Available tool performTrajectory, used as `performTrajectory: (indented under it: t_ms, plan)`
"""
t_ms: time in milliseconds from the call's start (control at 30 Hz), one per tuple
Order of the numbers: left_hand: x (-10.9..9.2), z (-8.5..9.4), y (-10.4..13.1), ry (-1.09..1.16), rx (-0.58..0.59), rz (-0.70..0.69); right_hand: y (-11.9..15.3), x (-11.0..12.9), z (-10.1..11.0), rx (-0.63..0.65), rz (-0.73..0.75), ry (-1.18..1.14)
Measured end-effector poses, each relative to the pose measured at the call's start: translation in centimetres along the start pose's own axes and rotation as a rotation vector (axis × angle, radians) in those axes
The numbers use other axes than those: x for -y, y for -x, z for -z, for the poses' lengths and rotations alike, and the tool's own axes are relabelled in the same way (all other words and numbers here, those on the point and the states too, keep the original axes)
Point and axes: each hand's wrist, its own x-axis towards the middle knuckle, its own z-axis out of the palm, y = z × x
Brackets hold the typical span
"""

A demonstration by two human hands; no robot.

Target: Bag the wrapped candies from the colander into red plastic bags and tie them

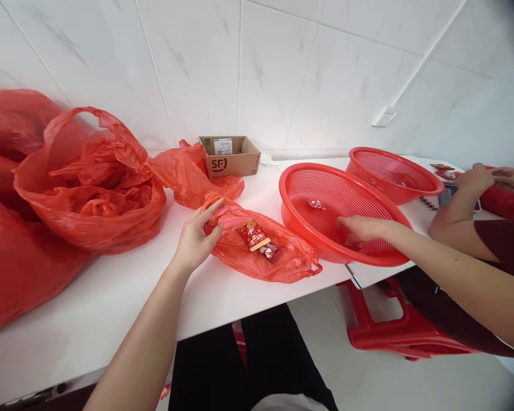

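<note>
My left hand (196, 237) is at the left edge of a thin red plastic bag (289, 268), thumb and forefinger apart and touching the film. Inside the spread bag lie a red and gold snack packet (252, 234) and a darker small packet (269, 251), overlapping. My right hand (362, 229) reaches over the near rim of a red perforated basket (293, 180), its fingers bent together low inside. Whatever those fingertips hold, if anything, is hidden. Farther back in the basket sits a small red and white packet (316, 204).
Bulging red bags (89, 228) crowd the left side of the white table (154, 285). A cardboard box (233, 164) stands by the wall. Another red basket (394, 171) is at the right, beside a co-worker's hands (475, 178). Below is a red stool (368, 337).
</note>
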Motion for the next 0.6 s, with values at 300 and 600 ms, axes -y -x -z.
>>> performTrajectory:
  t_ms: [300, 600]
  plan:
    - [0.1, 0.1, -0.1, -0.011, 0.0, 0.021, 1.0, 4.5, 3.5, -0.117, 0.152, -0.662]
    - [0.2, 0.2, -0.1, 0.023, -0.013, 0.018, 4.0, 13.8, 4.5, -0.268, 0.271, -1.151]
